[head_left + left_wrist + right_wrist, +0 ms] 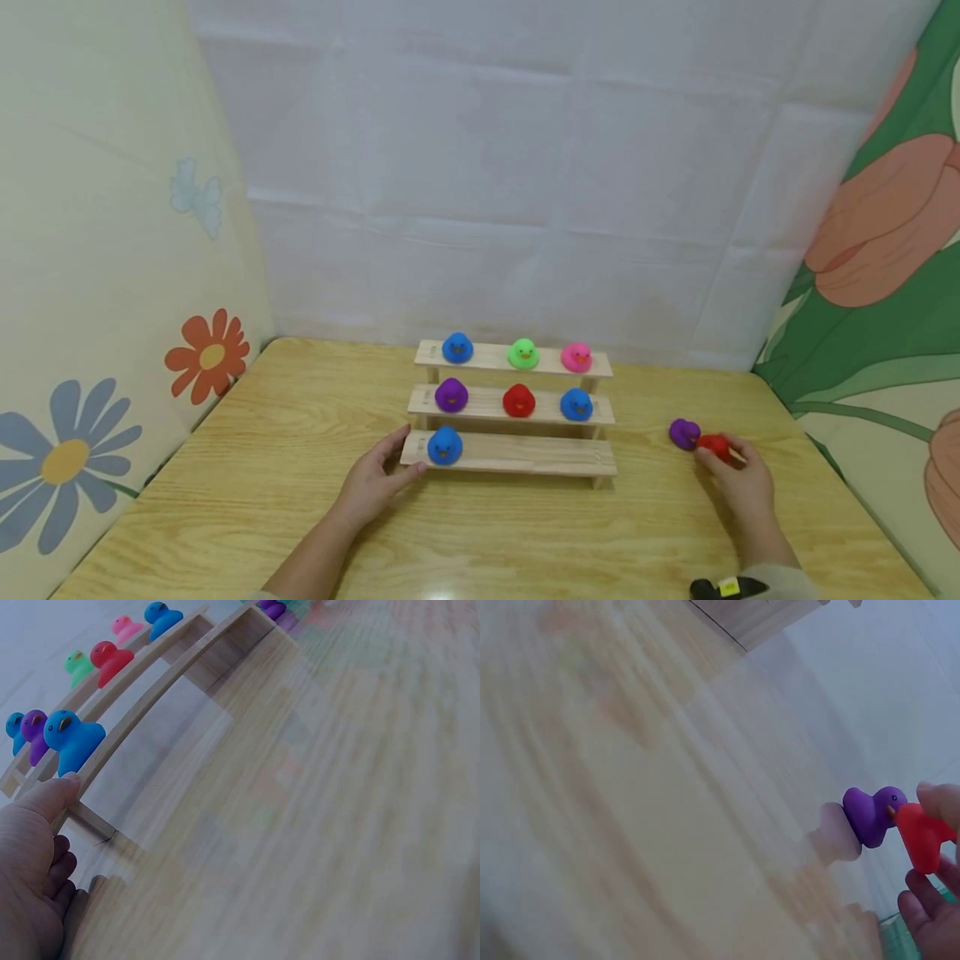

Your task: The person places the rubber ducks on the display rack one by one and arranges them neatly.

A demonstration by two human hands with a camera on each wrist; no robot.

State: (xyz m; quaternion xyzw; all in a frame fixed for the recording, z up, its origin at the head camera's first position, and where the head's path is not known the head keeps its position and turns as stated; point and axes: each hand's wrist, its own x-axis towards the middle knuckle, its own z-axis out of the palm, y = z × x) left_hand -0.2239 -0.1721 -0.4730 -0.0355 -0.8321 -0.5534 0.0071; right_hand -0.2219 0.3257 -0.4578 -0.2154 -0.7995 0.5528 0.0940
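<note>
My left hand (375, 479) grips the left end of the lowest step of a three-tier wooden rack (525, 454), its thumb on the front edge beside a blue rubber duck (445, 447). To the right of the rack, my right hand (742, 483) pinches a red rubber duck (922, 834) between thumb and fingers. A purple rubber duck (872, 816) stands on the table close beside the red one, its beak toward it. On the middle step sit a purple duck (452, 396), a red duck (519, 402) and a blue duck (577, 405).
Along the top step are a blue duck (457, 348), a green duck (523, 355) and a pink duck (577, 357). The wooden table (300, 417) meets a white cloth backdrop (487, 167) behind the rack. Printed floral cloths (885, 333) flank both sides.
</note>
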